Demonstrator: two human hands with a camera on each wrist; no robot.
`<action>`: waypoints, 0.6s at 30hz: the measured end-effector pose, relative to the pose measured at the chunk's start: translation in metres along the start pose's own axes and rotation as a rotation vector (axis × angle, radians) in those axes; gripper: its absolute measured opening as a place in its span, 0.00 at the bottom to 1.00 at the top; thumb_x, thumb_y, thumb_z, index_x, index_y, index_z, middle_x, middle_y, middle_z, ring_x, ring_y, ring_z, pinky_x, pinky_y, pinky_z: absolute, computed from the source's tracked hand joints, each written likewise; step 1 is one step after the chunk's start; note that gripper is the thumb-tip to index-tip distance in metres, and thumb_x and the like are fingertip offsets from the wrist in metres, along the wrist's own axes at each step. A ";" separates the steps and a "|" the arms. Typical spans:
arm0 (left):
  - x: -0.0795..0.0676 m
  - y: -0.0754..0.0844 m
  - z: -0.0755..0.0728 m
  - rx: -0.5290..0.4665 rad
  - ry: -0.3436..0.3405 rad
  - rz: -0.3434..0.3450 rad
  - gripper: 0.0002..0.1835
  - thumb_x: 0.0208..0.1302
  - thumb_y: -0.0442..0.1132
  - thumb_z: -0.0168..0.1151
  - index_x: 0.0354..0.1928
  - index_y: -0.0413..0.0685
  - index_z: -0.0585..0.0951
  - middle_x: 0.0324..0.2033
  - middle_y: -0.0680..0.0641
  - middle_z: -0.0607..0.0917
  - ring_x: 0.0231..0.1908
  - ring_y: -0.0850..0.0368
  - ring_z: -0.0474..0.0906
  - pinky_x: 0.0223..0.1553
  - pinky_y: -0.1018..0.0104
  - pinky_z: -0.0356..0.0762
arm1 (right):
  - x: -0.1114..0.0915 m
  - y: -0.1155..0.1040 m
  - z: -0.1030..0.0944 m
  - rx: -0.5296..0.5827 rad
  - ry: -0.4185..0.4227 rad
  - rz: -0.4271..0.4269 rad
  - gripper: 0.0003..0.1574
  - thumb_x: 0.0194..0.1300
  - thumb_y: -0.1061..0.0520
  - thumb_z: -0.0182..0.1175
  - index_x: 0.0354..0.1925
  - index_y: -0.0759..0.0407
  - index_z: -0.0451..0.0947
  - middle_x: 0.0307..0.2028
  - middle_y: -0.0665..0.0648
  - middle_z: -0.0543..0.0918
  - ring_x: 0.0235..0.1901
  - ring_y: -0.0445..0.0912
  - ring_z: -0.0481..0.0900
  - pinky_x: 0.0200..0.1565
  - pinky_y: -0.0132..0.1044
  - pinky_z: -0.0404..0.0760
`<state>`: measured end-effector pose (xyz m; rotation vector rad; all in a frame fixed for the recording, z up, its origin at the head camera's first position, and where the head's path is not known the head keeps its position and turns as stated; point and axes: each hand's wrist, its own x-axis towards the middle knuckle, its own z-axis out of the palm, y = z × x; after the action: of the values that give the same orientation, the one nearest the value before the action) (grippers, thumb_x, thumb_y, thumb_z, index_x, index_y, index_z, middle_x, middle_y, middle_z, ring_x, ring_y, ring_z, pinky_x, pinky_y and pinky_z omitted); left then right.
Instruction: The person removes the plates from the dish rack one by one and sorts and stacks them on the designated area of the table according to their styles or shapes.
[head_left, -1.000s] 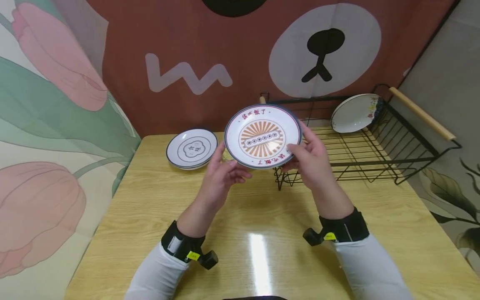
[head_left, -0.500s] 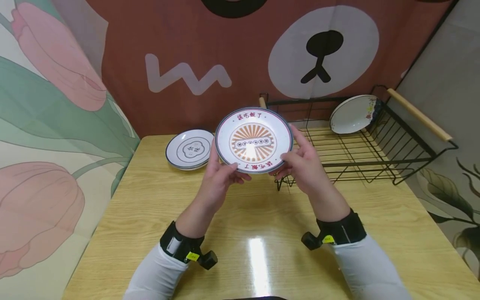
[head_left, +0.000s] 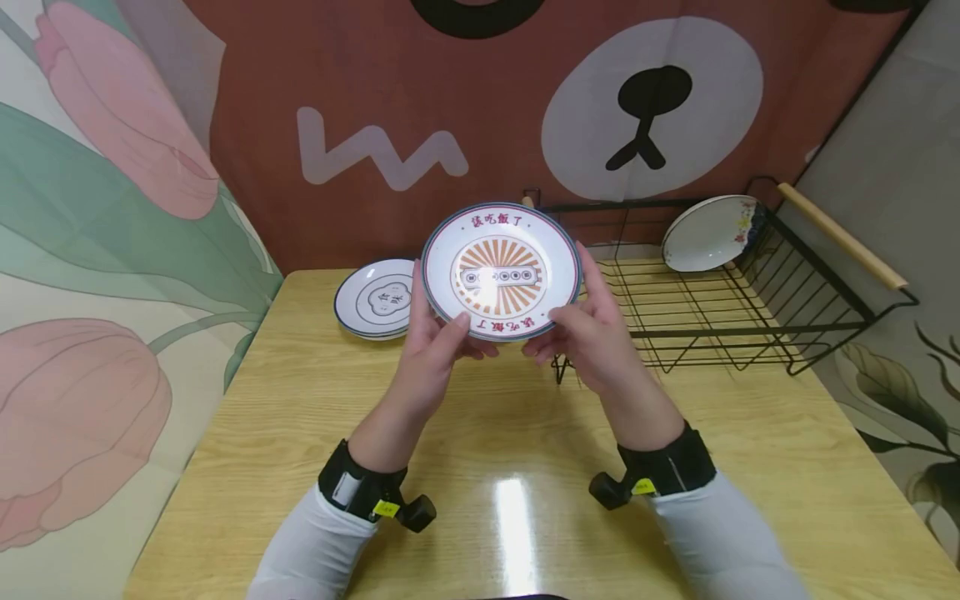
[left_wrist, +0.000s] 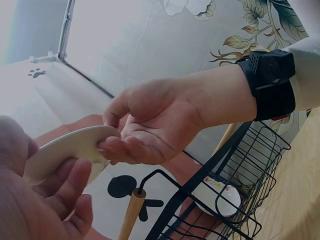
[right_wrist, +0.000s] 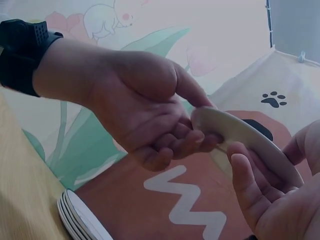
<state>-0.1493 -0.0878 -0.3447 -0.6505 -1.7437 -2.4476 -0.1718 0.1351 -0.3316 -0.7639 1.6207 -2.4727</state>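
Observation:
Both hands hold a round white plate point(head_left: 502, 225) with a blue rim, red characters and an orange sunburst, raised above the table and tilted toward the head camera. My left hand point(head_left: 430, 354) pinches its lower left edge, thumb on top and fingers beneath. On the opposite edge, my right hand point(head_left: 596, 342) grips with its thumb over the rim and fingers under the plate. The pale underside of the plate point(left_wrist: 75, 145) shows in the left wrist view. Behind the left hand lies a stack of plates point(head_left: 367, 300), partly covered by that hand.
A black wire dish rack point(head_left: 712, 333) with wooden handles stands at the back right of the wooden table point(head_left: 300, 450). One floral plate point(head_left: 705, 237) leans in its far right corner. A brown printed cloth point(head_left: 495, 108) hangs behind.
The held plate has shifted left and turned slightly, so its characters sit more level. My right hand has moved left with it, and my left thumb now presses on the rim.

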 end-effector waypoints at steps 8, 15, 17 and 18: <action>0.007 -0.004 -0.005 0.024 0.134 -0.034 0.41 0.81 0.39 0.45 0.82 0.74 0.35 0.39 0.54 0.92 0.28 0.56 0.85 0.38 0.67 0.81 | 0.011 0.006 0.017 0.068 0.088 0.037 0.55 0.72 0.71 0.41 0.83 0.39 0.30 0.35 0.56 0.92 0.22 0.48 0.89 0.22 0.36 0.86; 0.013 -0.008 -0.018 0.033 0.169 -0.025 0.38 0.81 0.41 0.43 0.82 0.76 0.40 0.47 0.51 0.90 0.27 0.56 0.84 0.37 0.66 0.82 | 0.023 0.019 0.026 0.025 0.109 0.041 0.55 0.72 0.71 0.41 0.82 0.31 0.35 0.53 0.65 0.87 0.22 0.48 0.88 0.21 0.37 0.85; 0.015 -0.009 -0.022 0.031 0.168 -0.012 0.39 0.80 0.39 0.44 0.81 0.77 0.39 0.55 0.47 0.87 0.27 0.56 0.84 0.36 0.65 0.83 | 0.027 0.024 0.030 0.015 0.123 0.063 0.54 0.72 0.70 0.41 0.81 0.28 0.37 0.56 0.70 0.84 0.22 0.48 0.87 0.21 0.37 0.85; 0.016 -0.009 -0.025 0.028 0.167 -0.008 0.40 0.80 0.38 0.45 0.81 0.77 0.39 0.59 0.44 0.84 0.27 0.56 0.84 0.35 0.65 0.83 | 0.030 0.026 0.032 0.022 0.129 0.077 0.54 0.72 0.70 0.42 0.81 0.26 0.37 0.58 0.71 0.82 0.22 0.48 0.87 0.21 0.37 0.85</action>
<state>-0.1739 -0.1042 -0.3533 -0.4232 -1.7155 -2.4000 -0.1883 0.0868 -0.3343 -0.5385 1.6275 -2.5283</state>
